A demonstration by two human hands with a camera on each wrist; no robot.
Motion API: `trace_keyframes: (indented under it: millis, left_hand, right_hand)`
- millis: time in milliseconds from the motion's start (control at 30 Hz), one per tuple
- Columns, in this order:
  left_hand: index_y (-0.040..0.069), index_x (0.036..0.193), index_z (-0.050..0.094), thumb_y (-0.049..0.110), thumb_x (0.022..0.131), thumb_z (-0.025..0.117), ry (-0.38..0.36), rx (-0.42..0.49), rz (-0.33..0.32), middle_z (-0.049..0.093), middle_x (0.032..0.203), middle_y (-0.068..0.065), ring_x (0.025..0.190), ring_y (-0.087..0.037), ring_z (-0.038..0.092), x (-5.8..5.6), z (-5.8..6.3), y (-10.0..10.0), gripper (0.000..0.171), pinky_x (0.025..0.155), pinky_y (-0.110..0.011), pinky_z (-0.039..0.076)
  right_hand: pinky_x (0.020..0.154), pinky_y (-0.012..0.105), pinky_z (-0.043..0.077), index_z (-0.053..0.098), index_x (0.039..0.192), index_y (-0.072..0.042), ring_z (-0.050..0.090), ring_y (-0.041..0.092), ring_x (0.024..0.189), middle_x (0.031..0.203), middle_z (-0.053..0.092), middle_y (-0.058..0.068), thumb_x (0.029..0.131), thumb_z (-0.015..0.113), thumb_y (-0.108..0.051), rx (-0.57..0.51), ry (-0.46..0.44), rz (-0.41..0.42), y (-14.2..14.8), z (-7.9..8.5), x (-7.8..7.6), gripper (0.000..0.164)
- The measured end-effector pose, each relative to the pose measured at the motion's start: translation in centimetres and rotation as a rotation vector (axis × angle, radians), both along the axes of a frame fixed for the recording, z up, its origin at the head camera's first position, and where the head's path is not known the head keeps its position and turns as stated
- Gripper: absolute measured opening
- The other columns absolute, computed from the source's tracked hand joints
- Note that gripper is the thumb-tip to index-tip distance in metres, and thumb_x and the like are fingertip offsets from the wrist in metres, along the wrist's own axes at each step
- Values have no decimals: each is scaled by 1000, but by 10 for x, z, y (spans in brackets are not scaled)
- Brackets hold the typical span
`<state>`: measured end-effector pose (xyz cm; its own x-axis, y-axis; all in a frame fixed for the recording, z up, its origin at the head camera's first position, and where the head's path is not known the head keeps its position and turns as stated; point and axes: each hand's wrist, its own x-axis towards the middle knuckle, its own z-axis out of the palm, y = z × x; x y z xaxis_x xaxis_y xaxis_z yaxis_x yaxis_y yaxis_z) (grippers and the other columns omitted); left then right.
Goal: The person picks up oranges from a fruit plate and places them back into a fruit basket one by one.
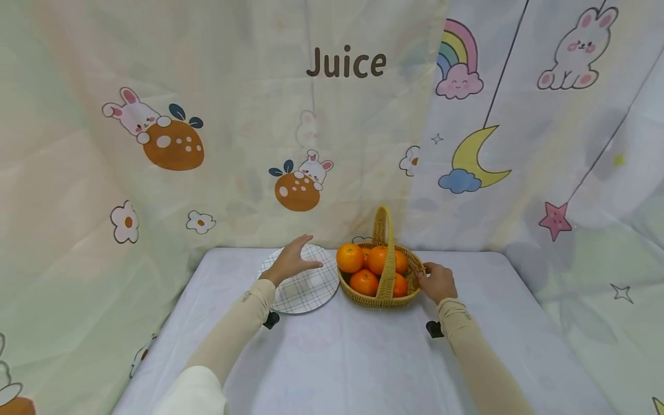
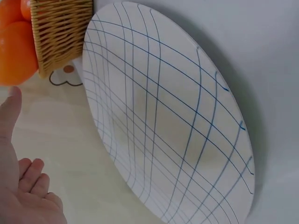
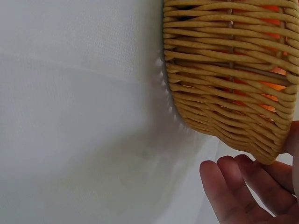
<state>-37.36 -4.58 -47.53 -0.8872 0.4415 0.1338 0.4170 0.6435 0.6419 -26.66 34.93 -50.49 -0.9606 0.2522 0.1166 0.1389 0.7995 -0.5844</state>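
A yellow woven basket [image 1: 358,296] with an arched handle [image 1: 389,253] holds several oranges [image 1: 350,257] at the back of the table. My right hand [image 1: 438,282] pinches the basket's right rim, thumb on the inner side and fingers outside, as the right wrist view shows on the wicker wall [image 3: 224,79]. Left of the basket lies a white plate [image 1: 311,291] with a blue grid pattern, filling much of the left wrist view. Above the plate is my left hand [image 1: 290,262], thumb and fingers spread apart, holding nothing. Its thumb points toward the basket.
A white cloth covers the table [image 1: 342,357]. Behind it and at both sides hang printed curtains [image 1: 249,115] with rabbits, flowers and the word Juice. Black wrist camera mounts [image 1: 434,329] sit under both wrists.
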Motion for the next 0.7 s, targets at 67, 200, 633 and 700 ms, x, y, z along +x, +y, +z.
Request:
trace_keyframes:
  millis: [67, 200, 633, 700]
  left_hand:
    - [12, 151, 35, 48, 77, 80, 8, -18, 10, 26, 158, -13, 145, -28, 23, 0, 0, -5, 93, 115, -48, 24]
    - [10, 152, 33, 46, 77, 81, 30, -45, 26, 22, 159, -14, 145, -30, 21, -1, 2, -15, 95, 115, -51, 23]
    - [4, 151, 31, 34, 79, 82, 75, -157, 63, 22, 159, -16, 146, -35, 15, -7, 2, -52, 93, 115, -52, 21]
    - [3, 151, 31, 34, 79, 82, 71, -172, 82, 22, 158, -17, 146, -36, 16, -7, 1, -58, 93, 114, -52, 22]
  right_hand:
    - [68, 38, 56, 59, 125, 10, 64, 31, 89, 114, 64, 27, 94, 57, -15, 19, -15, 15, 2, 1, -2, 40]
    - [68, 40, 56, 60, 122, 11, 64, 32, 87, 110, 66, 27, 92, 58, -13, 68, -4, 43, 8, 5, -5, 39]
    - [76, 52, 54, 60, 119, 15, 65, 43, 91, 102, 67, 29, 87, 62, -12, 195, 64, 116, 30, 10, -12, 42]
    - [76, 53, 54, 59, 119, 16, 65, 44, 91, 102, 67, 29, 87, 61, -11, 202, 69, 116, 32, 12, -11, 42]
